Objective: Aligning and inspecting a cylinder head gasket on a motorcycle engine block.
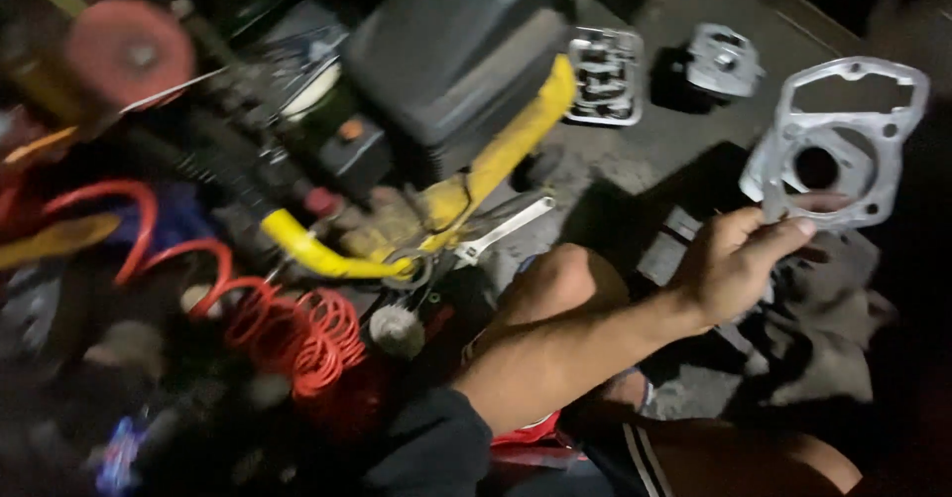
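Observation:
My left hand (732, 264) reaches to the right over my bent knee (555, 281). It pinches the lower left corner of a flat, pale grey metal gasket (873, 175) between thumb and fingers. The gasket has one large round hole, a rectangular opening at its top and small bolt holes at the corners. It is held up above the dark floor and a grey rag (823, 328). My right hand is not in view.
A motorcycle with a yellow frame tube (496, 165) and a dark seat (456, 61) fills the left and centre. A red coiled hose (293, 333) lies below it, next to a wrench (501, 229). Two metal engine parts (605, 75) (724, 61) sit on the floor behind.

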